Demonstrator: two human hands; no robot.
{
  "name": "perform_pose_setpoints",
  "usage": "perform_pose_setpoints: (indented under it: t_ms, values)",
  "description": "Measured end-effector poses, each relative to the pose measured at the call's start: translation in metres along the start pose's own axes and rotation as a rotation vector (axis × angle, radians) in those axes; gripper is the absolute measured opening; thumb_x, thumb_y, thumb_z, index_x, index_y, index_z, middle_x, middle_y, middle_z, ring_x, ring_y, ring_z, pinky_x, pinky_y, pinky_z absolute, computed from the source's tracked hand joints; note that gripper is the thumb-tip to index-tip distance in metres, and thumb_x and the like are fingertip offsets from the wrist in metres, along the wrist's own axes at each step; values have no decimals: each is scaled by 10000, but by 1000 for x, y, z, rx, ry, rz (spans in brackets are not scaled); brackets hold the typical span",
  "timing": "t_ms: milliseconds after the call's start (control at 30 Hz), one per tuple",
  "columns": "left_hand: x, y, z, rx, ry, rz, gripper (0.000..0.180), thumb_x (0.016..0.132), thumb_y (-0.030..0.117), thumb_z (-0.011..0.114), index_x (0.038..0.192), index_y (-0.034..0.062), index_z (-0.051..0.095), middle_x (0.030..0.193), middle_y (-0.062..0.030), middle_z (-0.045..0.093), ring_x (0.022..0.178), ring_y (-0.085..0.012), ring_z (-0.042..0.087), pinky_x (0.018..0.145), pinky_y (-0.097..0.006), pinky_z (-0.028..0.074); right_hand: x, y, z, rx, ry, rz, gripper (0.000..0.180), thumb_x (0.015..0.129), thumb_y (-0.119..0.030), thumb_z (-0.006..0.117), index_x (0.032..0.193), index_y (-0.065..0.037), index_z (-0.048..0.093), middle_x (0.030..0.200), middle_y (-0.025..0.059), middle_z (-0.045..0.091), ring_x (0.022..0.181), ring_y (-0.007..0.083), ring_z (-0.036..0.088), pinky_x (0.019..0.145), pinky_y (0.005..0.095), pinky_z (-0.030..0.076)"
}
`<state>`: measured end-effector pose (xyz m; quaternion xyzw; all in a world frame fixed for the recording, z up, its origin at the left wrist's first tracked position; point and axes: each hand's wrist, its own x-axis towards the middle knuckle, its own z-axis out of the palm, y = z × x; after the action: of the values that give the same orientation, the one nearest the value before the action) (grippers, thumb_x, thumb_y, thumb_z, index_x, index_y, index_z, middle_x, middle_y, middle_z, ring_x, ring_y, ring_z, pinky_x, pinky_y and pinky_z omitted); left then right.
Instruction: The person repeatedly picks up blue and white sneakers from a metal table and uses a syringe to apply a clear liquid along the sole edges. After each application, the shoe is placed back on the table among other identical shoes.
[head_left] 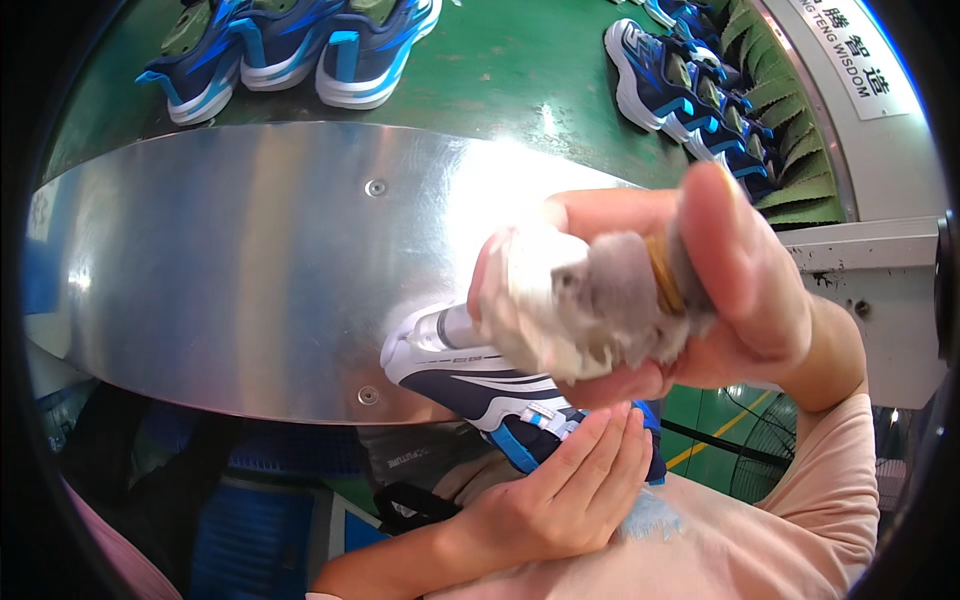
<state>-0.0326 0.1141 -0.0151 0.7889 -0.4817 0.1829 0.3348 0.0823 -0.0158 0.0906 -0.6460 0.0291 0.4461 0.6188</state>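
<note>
My right hand (735, 285) is raised close to the camera, gripping a worn brush (600, 305) with a grey and white fuzzy head and a yellowish band. The brush head touches the toe end of a navy and white sneaker (470, 380) with blue accents. My left hand (570, 490) comes in from the lower left and holds that sneaker from below, fingers wrapped around its heel side. The brush and right hand hide much of the shoe.
A shiny curved metal plate (250, 260) spans the middle. Beyond it lies a green belt (500, 70) carrying blue sneakers at top left (290, 45) and top right (670, 80). A green ridged strip (790, 120) and a grey machine frame (880, 250) stand at the right.
</note>
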Motion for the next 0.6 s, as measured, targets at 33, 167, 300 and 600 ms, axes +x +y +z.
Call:
perform_pose_setpoints:
  t_ms: [33,167,300,600]
  values:
    - [-1,0,-2,3,-6,7,197,867,108,532,995,36,662,1050,-108,659,972,-222,645,900,-325,491,-4,1,1,-18,6,-25,1063,752,-833,357,1235,111,437,1000,143,565,589,72,431,485,189,339]
    - [0,2,-1,12,12,18,217,862,140,524,985,26,662,1011,-74,657,932,-188,643,908,-313,476,-32,14,4,-9,216,-148,1104,627,-843,542,1188,106,474,1050,189,583,753,151,567,575,210,440]
    - [3,2,-5,27,-36,-2,215,857,149,540,989,30,661,1028,-78,654,984,-211,643,955,-331,467,-51,21,-4,63,157,-150,1015,714,-802,492,1142,116,442,823,104,553,596,90,479,502,191,370]
    - [6,15,-5,81,-130,-52,199,849,91,589,1022,98,687,1071,-105,662,1035,-290,613,892,-406,492,-118,106,-22,409,57,-238,940,802,-703,479,1379,17,297,1201,117,479,893,122,511,714,235,430]
